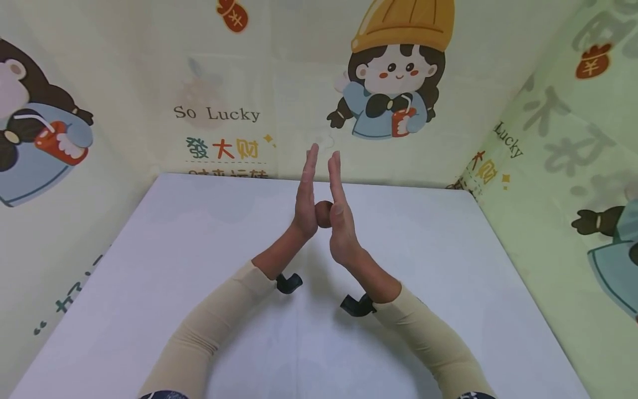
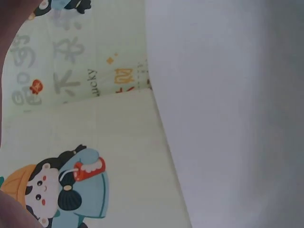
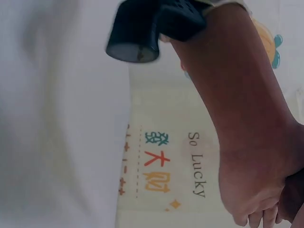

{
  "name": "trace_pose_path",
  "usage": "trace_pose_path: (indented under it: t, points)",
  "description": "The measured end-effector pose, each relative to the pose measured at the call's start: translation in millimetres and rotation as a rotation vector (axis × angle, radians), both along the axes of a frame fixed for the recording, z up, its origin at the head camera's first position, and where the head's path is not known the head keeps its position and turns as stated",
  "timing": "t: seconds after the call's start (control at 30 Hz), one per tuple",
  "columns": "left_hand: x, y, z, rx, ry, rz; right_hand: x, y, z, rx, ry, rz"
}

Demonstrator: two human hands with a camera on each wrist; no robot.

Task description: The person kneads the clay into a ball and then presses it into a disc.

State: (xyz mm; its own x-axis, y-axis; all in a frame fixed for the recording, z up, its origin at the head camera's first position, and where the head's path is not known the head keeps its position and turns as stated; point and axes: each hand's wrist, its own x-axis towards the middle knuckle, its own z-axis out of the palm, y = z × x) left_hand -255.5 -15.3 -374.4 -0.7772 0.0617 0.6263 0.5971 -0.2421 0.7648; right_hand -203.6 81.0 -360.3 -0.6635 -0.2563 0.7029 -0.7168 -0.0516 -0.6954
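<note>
We see a small, round, reddish-brown ball point(image 1: 323, 214) held between the facing palms of the left hand point(image 1: 305, 202) and the right hand point(image 1: 343, 224), apparently raised over the smooth white tabletop point(image 1: 423, 249). Neither hand is curled around it: the fingers of both run straight and upright, with a gap between the two sets of fingertips, so we take the hold to be palm pressure alone. We would judge the ball light and fairly stiff, perhaps wood or hard rubber, since we make out no flattening; a smooth round surface like that could roll or slip if one palm eased off. The best hold, to our mind, is squarely across its widest part, pressed evenly from both sides. Part of the ball is hidden behind the right thumb, and its contact with the palms we cannot trace fully. The left wrist view shows us only blurred skin at its edge; in the right wrist view, a dark patch at the cropped right edge may be the ball, but we cannot tell.
</note>
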Motion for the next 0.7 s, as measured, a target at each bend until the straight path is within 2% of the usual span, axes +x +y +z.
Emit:
trace_pose_path:
  t: [0.2,0.47,0.6,0.7]
  points:
    - [13.1,8.4,-9.5,-0.034,-0.033,-0.104,-6.1,4.9,8.9,-0.015,0.031,-0.037]
    - [33.5,19.2,-13.1,-0.051,0.007,-0.154,-13.8,14.8,15.8,-0.036,0.112,-0.095]
    - [44.3,21.9,-12.1,-0.059,0.013,-0.142,-19.7,19.9,13.2,-0.078,0.101,-0.074]
    - [50.9,22.9,-11.0,-0.066,0.048,-0.111,-22.7,21.8,8.6,-0.098,0.076,-0.041]
